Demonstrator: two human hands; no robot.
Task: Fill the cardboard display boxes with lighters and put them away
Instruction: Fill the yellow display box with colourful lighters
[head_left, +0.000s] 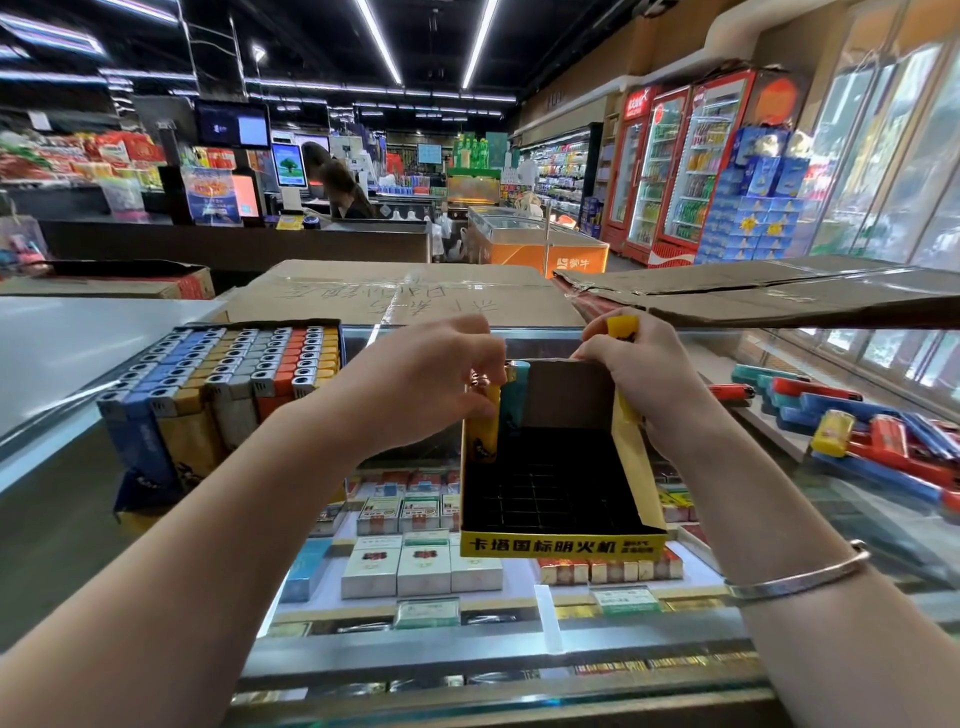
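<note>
Yellow cardboard display box with black grid insert (563, 543) sits on glass counter top (779, 525), nearly empty. Left hand (426, 384) pinches yellow plastic lighter (485, 421) upright in back-left corner, just beside teal lighter (517, 395). Right hand (641, 374) curls round another yellow lighter (622, 328) at box's back-right edge. Full box of blue, gold, grey, orange lighters (228, 384) stands left. Loose pile of red and blue lighters (872, 431) lies right.

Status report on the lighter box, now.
Left hand pinching yellow lighter at the display box back-left corner, beside a teal lighter. Right hand gripping another yellow lighter. Box nearly empty. Nothing blocking.
</note>
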